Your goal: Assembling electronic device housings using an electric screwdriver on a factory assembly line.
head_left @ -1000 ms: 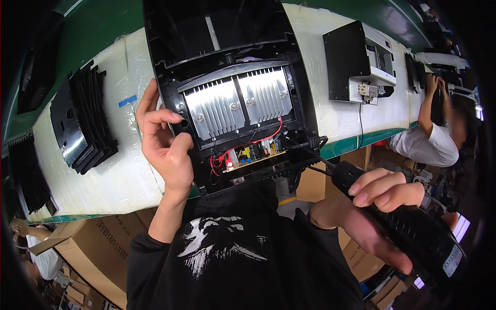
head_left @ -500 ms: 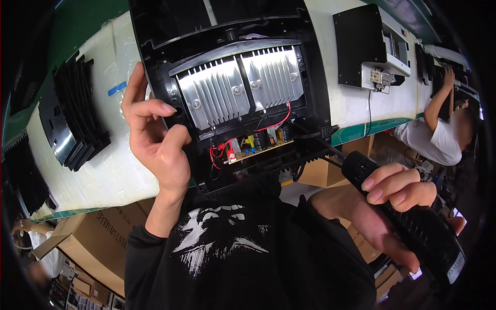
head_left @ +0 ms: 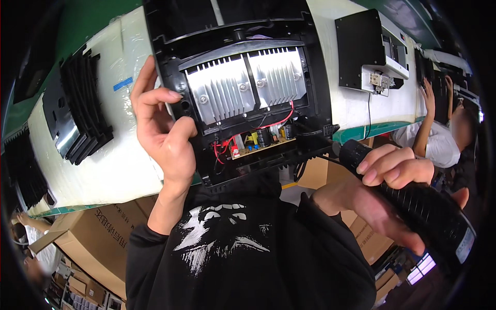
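A black plastic housing (head_left: pixel 319 88) lies on the bench before me. Two finned silver heat sinks (head_left: pixel 219 92) are screwed inside it. Below them sits a circuit board (head_left: pixel 263 146) with red wires (head_left: pixel 274 124). My left hand (head_left: pixel 173 137) grips the housing's left edge, thumb and curled fingers against it. In my right hand (head_left: pixel 392 178) is a black electric screwdriver (head_left: pixel 413 212), held tilted with its nose toward the housing's lower right corner. Where its bit ends is hard to make out among the dark parts.
Stacked black plates (head_left: pixel 77 108) lie on the bench (head_left: pixel 126 155) at left. A black-and-white device (head_left: pixel 364 57) with a cable stands at right. Cardboard boxes (head_left: pixel 98 237) are below the bench edge. A co-worker in a white shirt (head_left: pixel 434 142) is at far right.
The housing and my left hand appear slightly farther right and up. The screwdriver has moved up, its nose closer to the housing, and less of its bit shows. The co-worker's hand has shifted.
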`<act>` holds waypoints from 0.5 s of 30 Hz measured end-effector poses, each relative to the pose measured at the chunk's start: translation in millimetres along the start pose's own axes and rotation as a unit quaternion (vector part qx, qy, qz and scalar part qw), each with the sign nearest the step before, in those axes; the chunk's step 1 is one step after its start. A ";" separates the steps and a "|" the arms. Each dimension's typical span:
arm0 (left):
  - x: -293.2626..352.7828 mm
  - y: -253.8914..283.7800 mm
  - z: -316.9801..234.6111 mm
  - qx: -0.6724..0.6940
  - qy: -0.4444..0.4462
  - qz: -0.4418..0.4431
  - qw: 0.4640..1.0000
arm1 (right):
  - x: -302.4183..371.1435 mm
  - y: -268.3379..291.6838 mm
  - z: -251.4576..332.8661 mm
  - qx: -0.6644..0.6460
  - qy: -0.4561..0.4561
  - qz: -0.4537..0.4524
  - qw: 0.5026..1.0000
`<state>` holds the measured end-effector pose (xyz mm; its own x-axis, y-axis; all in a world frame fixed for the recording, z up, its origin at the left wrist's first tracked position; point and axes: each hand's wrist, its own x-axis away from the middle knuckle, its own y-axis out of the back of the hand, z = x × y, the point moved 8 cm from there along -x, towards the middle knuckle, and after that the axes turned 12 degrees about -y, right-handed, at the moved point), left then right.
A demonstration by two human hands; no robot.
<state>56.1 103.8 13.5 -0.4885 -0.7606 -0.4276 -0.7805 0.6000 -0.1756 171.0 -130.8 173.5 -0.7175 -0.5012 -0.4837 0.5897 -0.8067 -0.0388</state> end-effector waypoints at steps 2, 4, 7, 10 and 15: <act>-0.6 -0.6 0.2 -0.008 -0.010 0.003 1.000 | -2.2 3.1 0.4 -0.014 -0.023 0.013 1.000; 0.1 -2.4 0.8 -0.006 -0.013 0.007 1.000 | -5.1 6.1 -0.1 -0.029 -0.044 0.028 0.998; 2.0 -2.0 1.1 -0.007 -0.003 0.011 1.000 | -6.3 9.7 25.0 -0.047 0.013 0.015 0.999; 0.3 -3.5 1.8 0.009 -0.003 0.005 1.000 | -7.3 57.9 88.8 -0.097 0.112 0.031 0.988; -0.3 0.1 -2.5 -0.008 0.011 -0.012 1.000 | -4.4 110.5 128.8 0.015 0.219 -0.095 0.971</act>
<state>55.2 103.4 15.9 -0.4770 -0.7804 -0.4044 -0.7987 0.5768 -0.1711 191.5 -258.0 284.0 -0.5824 -0.1659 -0.7958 0.4462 -0.8835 -0.1424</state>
